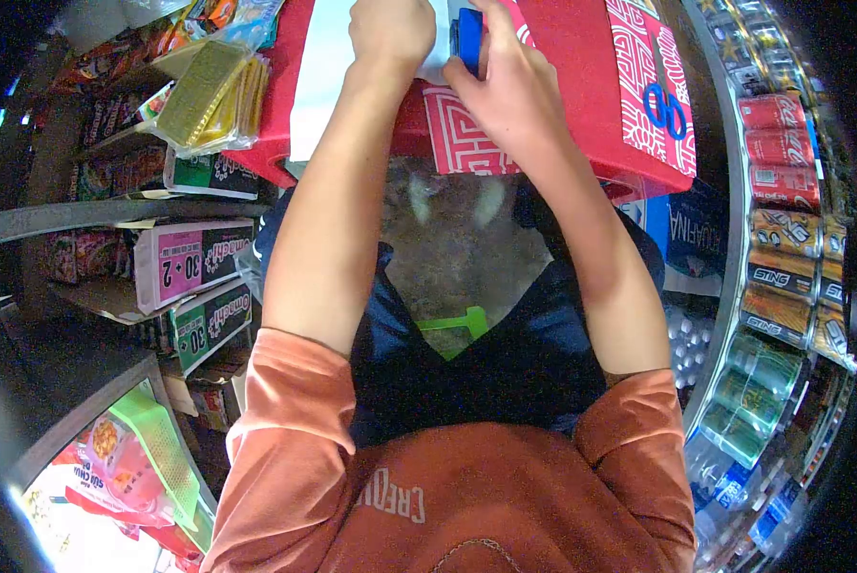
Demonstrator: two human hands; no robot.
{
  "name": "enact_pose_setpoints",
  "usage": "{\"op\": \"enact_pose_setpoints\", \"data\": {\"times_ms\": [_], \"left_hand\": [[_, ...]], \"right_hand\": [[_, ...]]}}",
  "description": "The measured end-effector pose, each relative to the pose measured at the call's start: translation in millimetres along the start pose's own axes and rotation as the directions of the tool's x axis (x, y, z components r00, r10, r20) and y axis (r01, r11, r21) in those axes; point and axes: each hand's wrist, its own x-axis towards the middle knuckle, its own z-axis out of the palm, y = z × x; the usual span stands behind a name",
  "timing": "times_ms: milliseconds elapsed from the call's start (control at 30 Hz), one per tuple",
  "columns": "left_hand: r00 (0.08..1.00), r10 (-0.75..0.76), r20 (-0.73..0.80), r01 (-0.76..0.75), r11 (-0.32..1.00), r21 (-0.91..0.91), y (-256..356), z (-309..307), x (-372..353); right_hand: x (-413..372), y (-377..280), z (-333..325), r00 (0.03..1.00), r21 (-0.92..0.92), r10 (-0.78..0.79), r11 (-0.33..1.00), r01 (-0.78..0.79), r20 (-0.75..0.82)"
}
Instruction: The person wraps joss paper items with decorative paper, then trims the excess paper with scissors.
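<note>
My left hand (393, 33) is closed in a fist over a white sheet (319, 100) on the red table (571, 100); its fingertips are hidden, and I cannot tell what they hold. Close beside it, my right hand (516, 86) has thumb and fingers around a small blue block-like object (470, 40) with a dark edge. This object stands at the right side of the white sheet. Below both hands, a red paper with white line pattern (468, 134) hangs over the table's near edge. Blue-handled scissors (664, 112) lie on another patterned strip (638, 57) at the right.
Packs of gold-coloured sheets (204, 100) sit at the table's left corner. Shelves with noodle cartons (194, 263) line the left side. On the right are stacked red cans (782, 148), Sting cans (782, 272) and water bottles (719, 477). A green plastic piece (462, 325) shows between my legs.
</note>
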Motion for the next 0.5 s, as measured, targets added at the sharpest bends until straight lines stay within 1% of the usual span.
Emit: {"op": "enact_pose_setpoints", "data": {"times_ms": [33, 133, 233, 333, 433, 500], "left_hand": [[1.0, -0.003, 0.005, 0.003, 1.0, -0.001, 0, -1, 0], [1.0, -0.005, 0.015, 0.005, 1.0, 0.001, -1, -2, -1], [1.0, -0.001, 0.017, 0.001, 1.0, 0.014, -3, -3, 0], [1.0, -0.007, 0.019, 0.007, 1.0, 0.026, -3, -6, 1], [1.0, 0.001, 0.003, -0.002, 1.0, 0.023, -2, -6, 0], [1.0, 0.018, -0.016, -0.018, 1.0, 0.017, -1, -5, -2]], "right_hand": [[0, 0, -3, 1.0, 0.007, -0.006, 1.0, 0.006, 0.0], [3, 12, -4, 0.996, -0.063, -0.065, 0.996, 0.061, -0.06], [3, 18, -11, 0.996, -0.059, -0.039, 0.998, 0.034, -0.085], [5, 14, -22, 0.995, -0.069, 0.088, 0.993, -0.091, -0.045], [5, 7, -28, 0.995, 0.017, 0.091, 0.996, -0.091, -0.033], [5, 4, -24, 0.998, 0.051, -0.029, 0.998, 0.032, -0.051]]}}
